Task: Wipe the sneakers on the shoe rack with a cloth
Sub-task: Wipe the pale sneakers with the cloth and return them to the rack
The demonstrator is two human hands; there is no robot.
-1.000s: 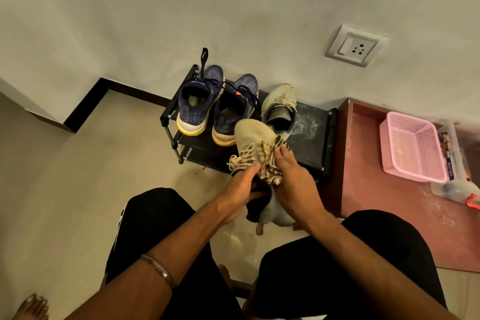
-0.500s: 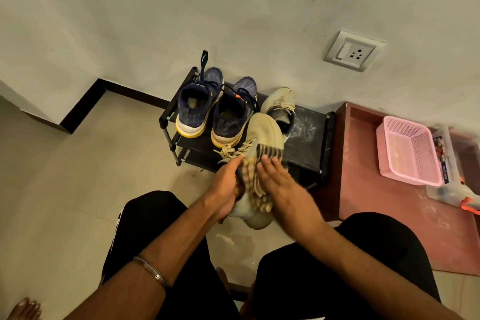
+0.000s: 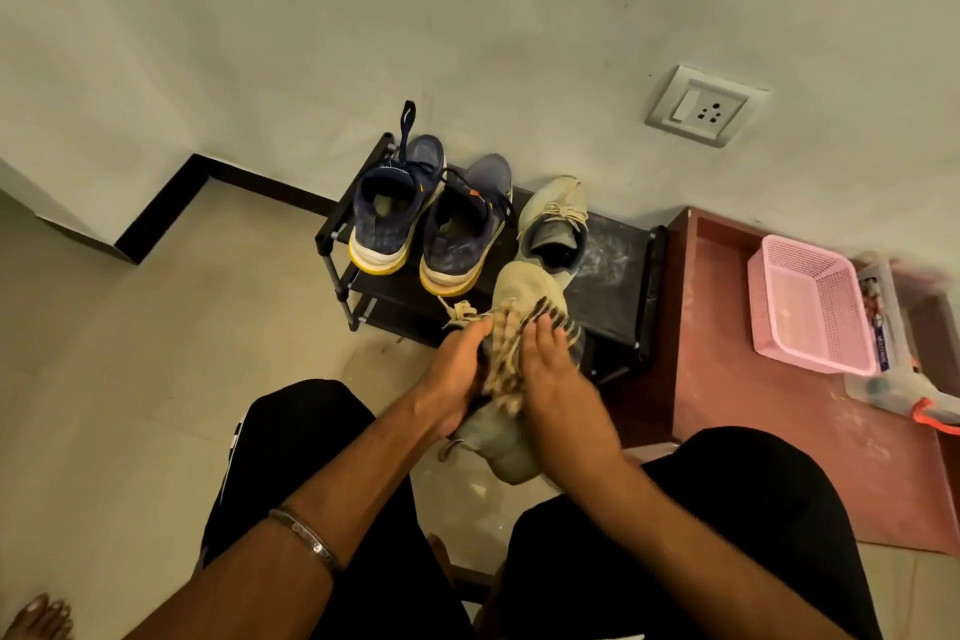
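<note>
Left hand (image 3: 457, 379) gripping beige sneaker (image 3: 519, 296) to steady it, right hand (image 3: 561, 379) pressing striped cloth (image 3: 511, 359) flat on its upper to wipe, near rack (image 3: 623, 286).

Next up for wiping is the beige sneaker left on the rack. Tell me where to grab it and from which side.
Grip the beige sneaker at its heel collar, coming from the front of the shoe rack. Its heel points toward the person and its opening faces up, so fingers can hook inside; the navy sneaker crowds its left.
</note>
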